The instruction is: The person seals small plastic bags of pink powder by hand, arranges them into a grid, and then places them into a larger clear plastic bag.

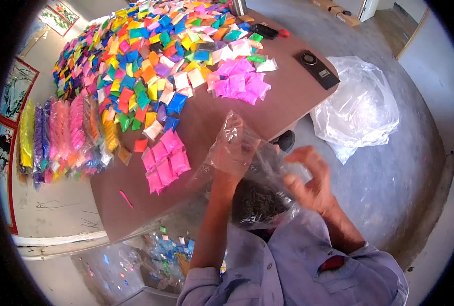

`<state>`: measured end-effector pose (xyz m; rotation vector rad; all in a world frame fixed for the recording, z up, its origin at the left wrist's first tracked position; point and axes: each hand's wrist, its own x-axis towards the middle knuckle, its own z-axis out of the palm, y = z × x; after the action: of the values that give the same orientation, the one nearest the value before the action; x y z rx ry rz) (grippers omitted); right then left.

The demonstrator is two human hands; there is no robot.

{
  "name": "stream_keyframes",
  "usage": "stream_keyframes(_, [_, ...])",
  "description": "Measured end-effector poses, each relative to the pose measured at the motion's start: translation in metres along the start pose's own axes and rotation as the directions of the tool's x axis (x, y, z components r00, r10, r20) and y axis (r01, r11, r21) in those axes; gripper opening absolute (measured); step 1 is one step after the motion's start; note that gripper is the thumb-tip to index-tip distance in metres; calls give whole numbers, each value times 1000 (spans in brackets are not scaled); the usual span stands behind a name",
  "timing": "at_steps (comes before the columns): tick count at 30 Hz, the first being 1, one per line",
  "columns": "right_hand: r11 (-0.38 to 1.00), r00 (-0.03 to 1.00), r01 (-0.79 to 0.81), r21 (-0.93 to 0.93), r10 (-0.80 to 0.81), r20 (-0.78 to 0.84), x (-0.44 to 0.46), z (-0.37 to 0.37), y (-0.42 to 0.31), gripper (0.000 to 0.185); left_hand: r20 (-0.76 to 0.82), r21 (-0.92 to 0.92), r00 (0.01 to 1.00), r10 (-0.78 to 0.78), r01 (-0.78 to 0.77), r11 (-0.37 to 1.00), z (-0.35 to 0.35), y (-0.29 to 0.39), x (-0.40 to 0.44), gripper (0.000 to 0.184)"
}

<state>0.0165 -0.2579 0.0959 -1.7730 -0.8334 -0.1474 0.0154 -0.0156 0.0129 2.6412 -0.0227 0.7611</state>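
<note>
A clear plastic bag (273, 163) is stretched between my two hands above my lap. My left hand (235, 148) is inside the bag, seen through the film, and its fingers are hard to make out. My right hand (311, 178) is at the bag's right side with curved, spread fingers, a little blurred. On the brown table (206, 120), a block of pink packets (166, 161) lies left of my left hand. A heap of brighter pink packets (241, 81) lies beyond it.
Many coloured packets (150, 61) cover the table's far left. Filled long bags (66, 130) line its left edge. A black device (316, 69) lies near the right edge. A large clear bag (357, 104) stands on the floor at the right.
</note>
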Motion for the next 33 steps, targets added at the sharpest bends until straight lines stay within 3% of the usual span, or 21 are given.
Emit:
stream_keyframes(2, [974, 963, -226, -27, 219, -159, -3, -4, 28, 28, 11, 13, 1000, -3, 3, 1000, -1, -1, 2, 79])
stream_keyframes(3, [972, 961, -232, -28, 225, -160, -6, -5, 38, 28, 0, 23, 1000, 29, -29, 999, -4, 1, 4, 74])
stream_keyframes(4, [874, 877, -470, 121, 478, -44, -10, -7, 47, 37, -13, 32, 998, 61, -61, 998, -6, 5, 7, 69])
stream_keyframes(5, [695, 728, -681, 232, 678, 106, -14, -9, 58, 48, -8, 27, 998, 60, -60, 998, -9, 10, 8, 69])
stream_keyframes(6, [646, 692, -722, 249, 682, 238, -17, -11, 69, 50, 116, -10, 991, -70, 72, 997, -12, 16, 10, 72])
stream_keyframes(7, [643, 689, -724, 248, 685, 235, -21, -8, 75, 50, 241, -29, 951, -192, 204, 978, -14, 20, 12, 75])
stream_keyframes(9, [605, 612, -776, 177, 657, 440, -26, -3, 80, 50, 260, -70, 945, -199, 224, 972, -15, 23, 15, 73])
stream_keyframes(11, [598, 636, -763, 244, 628, 449, -23, 0, 75, 46, 276, -108, 939, -207, 244, 964, -17, 24, 17, 71])
stream_keyframes(13, [541, 657, -753, 374, 658, 369, -21, 4, 79, 41, 273, -75, 962, -16, 38, 996, -20, 24, 20, 62])
stream_keyframes(14, [542, 657, -753, 373, 656, 371, -17, 5, 80, 41, 271, -75, 962, -17, 39, 996, -22, 26, 21, 62])
stream_keyframes(16, [545, 701, -685, 483, 674, 234, -4, 5, 80, 36, 277, -102, 951, 140, -116, 988, -30, 39, 23, 51])
stream_keyframes(21, [617, 746, -611, 497, 659, 98, 29, 6, 85, 29, 307, -168, 919, 248, -204, 964, -44, 52, 24, 50])
stream_keyframes(23, [648, 786, -566, 510, 611, 96, 42, 7, 85, 30, 316, -171, 878, 358, -319, 932, -49, 50, 25, 53])
stream_keyframes(26, [673, 802, -560, 483, 586, 113, 57, 13, 97, 30, 245, -256, 902, 356, -294, 921, -52, 47, 27, 52])
stream_keyframes(33, [690, 827, -543, 480, 537, 164, 95, 28, 103, 31, 195, -232, 926, 323, -276, 933, -45, 35, 35, 49])
